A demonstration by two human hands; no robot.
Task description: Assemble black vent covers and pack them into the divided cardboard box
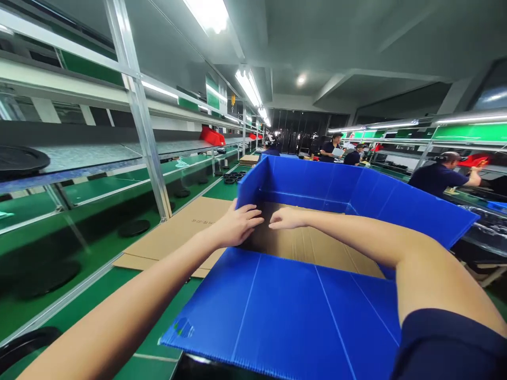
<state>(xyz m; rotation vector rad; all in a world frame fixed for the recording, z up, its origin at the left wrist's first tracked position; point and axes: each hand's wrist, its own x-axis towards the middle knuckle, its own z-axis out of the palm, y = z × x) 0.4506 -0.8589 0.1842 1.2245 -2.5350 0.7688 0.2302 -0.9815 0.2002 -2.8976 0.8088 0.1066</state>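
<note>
In front of me a large blue corrugated plastic box (317,182) stands with its near panel (285,311) folded down towards me. Brown cardboard (317,245) lies inside it, partly covered by my arms. My left hand (240,224) is at the near end of the box's left wall, touching it, with its fingers stretched inward over the cardboard. Just right of it, my right hand (288,217) reaches into the box with fingers curled together. Whatever those fingers may hold is hidden.
Flat cardboard sheets (178,227) lie left of the box on the green bench (138,295). A metal shelf post (138,105) rises at left. Round black parts (134,228) sit along the bench. Co-workers (439,174) are at benches farther right.
</note>
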